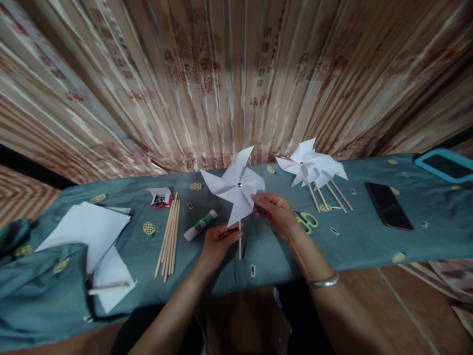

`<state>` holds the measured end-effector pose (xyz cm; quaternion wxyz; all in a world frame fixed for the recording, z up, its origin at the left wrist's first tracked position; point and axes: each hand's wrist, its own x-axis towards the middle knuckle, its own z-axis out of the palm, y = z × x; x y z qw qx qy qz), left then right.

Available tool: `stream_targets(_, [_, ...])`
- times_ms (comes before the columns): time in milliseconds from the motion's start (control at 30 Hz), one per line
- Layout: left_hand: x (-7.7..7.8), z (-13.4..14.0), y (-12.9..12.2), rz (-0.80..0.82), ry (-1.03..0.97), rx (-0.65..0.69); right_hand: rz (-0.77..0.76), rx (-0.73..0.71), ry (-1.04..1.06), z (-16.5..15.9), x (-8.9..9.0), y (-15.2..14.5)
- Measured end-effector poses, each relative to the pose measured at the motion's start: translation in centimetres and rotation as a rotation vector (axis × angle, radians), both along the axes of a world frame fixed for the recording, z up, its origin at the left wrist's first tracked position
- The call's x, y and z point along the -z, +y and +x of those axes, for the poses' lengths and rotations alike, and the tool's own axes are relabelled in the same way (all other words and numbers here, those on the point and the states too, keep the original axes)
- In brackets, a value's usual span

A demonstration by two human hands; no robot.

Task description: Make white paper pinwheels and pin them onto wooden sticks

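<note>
A white paper pinwheel (236,190) with a silver pin at its centre is held up over the table's middle. Its wooden stick (240,241) points down toward me. My left hand (219,242) pinches the stick just below the blades. With thumb and fingers, my right hand (272,209) grips the edge of the right-hand blade. A glue stick (200,225) lies just left of my left hand. Scissors (307,221) with yellow-green handles rest beside my right wrist, partly hidden by it.
Several pinwheels (314,165) lie at the back right. Wooden sticks (170,241) and a small red box of pins (160,198) are on the left, near stacked white paper (88,229). A phone (388,206) and a blue-framed tablet (447,165) lie right. A curtain (229,79) hangs behind.
</note>
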<state>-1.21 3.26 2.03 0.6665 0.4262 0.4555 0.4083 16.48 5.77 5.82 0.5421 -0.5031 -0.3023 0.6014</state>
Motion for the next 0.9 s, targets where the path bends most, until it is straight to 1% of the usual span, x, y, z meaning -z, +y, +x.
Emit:
stream_targets(133, [-0.1,0.0,0.1,-0.007,0.008,0.004,-0.004,-0.047,-0.008,-0.4,-0.3,-0.2])
stream_targets(300, [0.0,0.0,0.2,0.016,0.043,0.002,0.035,-0.087,-0.032,-0.8,-0.2,-0.3])
stream_targets(533, [0.0,0.0,0.1,0.038,0.057,0.001,0.066,-0.100,-0.089,-1.2,-0.1,-0.3])
stream_targets(633, [0.1,0.0,0.1,0.047,0.051,-0.005,0.115,-0.102,-0.152,-1.3,-0.1,-0.4])
stream_targets(733, [0.1,0.0,0.1,0.064,0.043,0.009,0.174,-0.107,-0.264,-1.5,-0.1,-0.4])
stream_targets(900, [0.0,0.1,0.2,0.059,0.046,0.001,0.217,-0.117,-0.401,-1.8,0.1,-0.7])
